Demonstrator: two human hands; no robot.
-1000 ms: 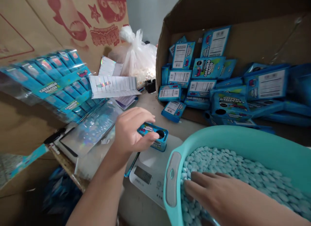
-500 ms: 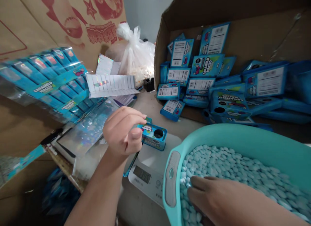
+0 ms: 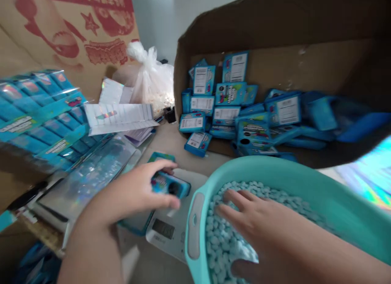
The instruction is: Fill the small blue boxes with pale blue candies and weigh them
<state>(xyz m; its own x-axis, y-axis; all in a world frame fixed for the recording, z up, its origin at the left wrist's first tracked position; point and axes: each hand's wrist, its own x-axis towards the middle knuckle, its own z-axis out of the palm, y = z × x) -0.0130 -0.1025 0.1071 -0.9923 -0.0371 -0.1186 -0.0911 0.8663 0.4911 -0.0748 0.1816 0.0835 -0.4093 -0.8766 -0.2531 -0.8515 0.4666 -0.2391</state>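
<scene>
A small blue candy box (image 3: 178, 189) with a round dark opening stands on the white kitchen scale (image 3: 160, 245). My left hand (image 3: 139, 190) is around it, fingers behind and thumb in front, spread apart; whether they touch the box is blurred. The scale's display is lit, its digits too blurred to read. Inside the turquoise basin (image 3: 259, 164), my right hand (image 3: 253, 223) rests over pale blue candies (image 3: 215, 243), thumb and fingers apart. Some fingertips are among the candies. Another blue-green package (image 3: 161, 155) lies behind my left hand.
A large cardboard box (image 3: 320, 60) lies open behind the basin, holding many blue candy boxes. Clear-wrapped packs (image 3: 45, 117) stand at the left, near folded white card (image 3: 122, 119). A tied plastic bag (image 3: 149, 76) sits at the back.
My left hand has opened and come down around the box on the scale. My right hand has risen from among the candies and spread its fingers. The view has shifted right.
</scene>
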